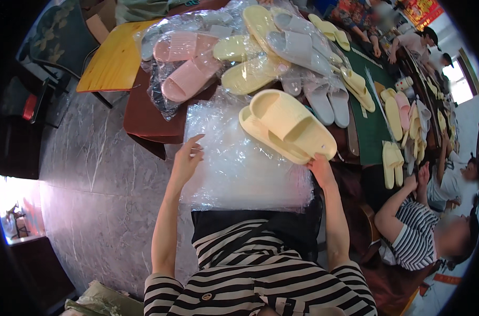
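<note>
A pair of pale yellow slide slippers (289, 124), one laid against the other, hangs over a stack of clear plastic bags (234, 168). My right hand (319, 169) grips the pair at its near right end, thumb and fingers closed on the edge. The bag stack lies across my lap and reaches to the table edge. At the stack's left edge my left hand (188, 158) is raised with its fingers apart and holds nothing. Just beyond lie bagged slippers, among them a pink pair (186, 63), yellow ones (255, 73) and grey ones (297, 50).
A dark green table surface (370, 131) runs off to the right with more grey, yellow and pink slippers (402, 110). A person in a striped shirt (416, 226) sits close on my right; others sit farther along. A yellow wooden stool (113, 55) stands at the left.
</note>
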Demonstrator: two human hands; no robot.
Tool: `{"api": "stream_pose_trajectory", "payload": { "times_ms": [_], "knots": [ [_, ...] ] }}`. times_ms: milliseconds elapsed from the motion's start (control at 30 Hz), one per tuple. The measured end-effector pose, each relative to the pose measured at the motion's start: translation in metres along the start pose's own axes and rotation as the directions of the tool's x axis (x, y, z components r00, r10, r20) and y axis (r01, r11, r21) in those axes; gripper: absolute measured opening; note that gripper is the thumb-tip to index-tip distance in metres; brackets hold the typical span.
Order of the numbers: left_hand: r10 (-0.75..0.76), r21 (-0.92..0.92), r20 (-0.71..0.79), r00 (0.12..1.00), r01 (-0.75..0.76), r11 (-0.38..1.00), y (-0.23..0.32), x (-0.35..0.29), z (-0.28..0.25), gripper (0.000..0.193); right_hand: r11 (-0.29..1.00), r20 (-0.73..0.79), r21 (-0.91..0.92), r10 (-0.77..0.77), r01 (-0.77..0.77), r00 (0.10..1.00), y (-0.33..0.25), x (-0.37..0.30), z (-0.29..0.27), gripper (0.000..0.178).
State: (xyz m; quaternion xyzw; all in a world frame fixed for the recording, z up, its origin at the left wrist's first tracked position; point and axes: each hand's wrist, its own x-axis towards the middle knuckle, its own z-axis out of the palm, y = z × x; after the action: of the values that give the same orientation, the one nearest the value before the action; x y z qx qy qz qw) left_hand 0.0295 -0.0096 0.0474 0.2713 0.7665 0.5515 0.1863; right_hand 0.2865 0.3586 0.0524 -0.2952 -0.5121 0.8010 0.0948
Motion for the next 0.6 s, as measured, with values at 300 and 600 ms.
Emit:
{"api": "stream_pose_trajectory", "payload": {
  "times_ms": [300,600],
  "knots": [
    [-0.124,-0.004,-0.020,0.992,0.124,0.992,-0.009,-0.001,0.008,0.041,0.982,0.034,0.135,-0.135,0.129,0.990,0.015,-0.011,0.021,0.065],
    [-0.194,0.040,-0.025,0.981,0.195,0.980,-0.008,0.004,0.007,0.025,0.971,-0.036,0.022,-0.237,0.238,0.971,0.054,0.003,0.027,0.043]
  ]
}}
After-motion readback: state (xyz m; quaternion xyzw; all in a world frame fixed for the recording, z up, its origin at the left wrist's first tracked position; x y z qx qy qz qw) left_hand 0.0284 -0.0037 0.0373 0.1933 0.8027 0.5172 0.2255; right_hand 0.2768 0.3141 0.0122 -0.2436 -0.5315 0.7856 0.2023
